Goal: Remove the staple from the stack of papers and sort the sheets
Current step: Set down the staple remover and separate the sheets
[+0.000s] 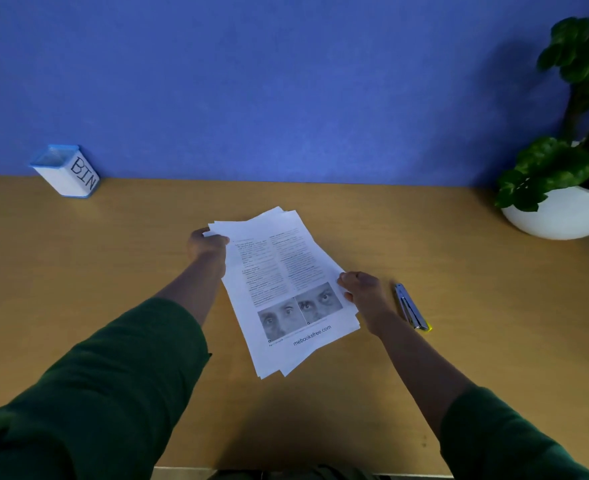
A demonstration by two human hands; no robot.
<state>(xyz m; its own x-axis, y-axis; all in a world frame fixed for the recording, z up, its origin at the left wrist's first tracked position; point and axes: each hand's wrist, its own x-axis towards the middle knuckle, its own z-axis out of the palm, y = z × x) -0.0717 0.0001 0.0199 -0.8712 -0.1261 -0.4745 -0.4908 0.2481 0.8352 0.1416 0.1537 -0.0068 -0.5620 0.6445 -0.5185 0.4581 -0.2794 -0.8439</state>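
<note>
A stack of white printed papers point(279, 282) lies in the middle of the wooden desk point(113, 254), its sheets fanned slightly apart. The top sheet shows two text columns and a grey photo near its lower end. My left hand point(207, 244) grips the stack's upper left corner. My right hand point(362, 289) holds the stack's right edge. No staple can be made out. A metal staple remover point(411, 307) with a yellow tip lies on the desk just right of my right hand.
A small white and blue container marked BIN point(67, 170) stands at the back left against the blue wall. A green plant in a white pot point(560, 213) stands at the back right.
</note>
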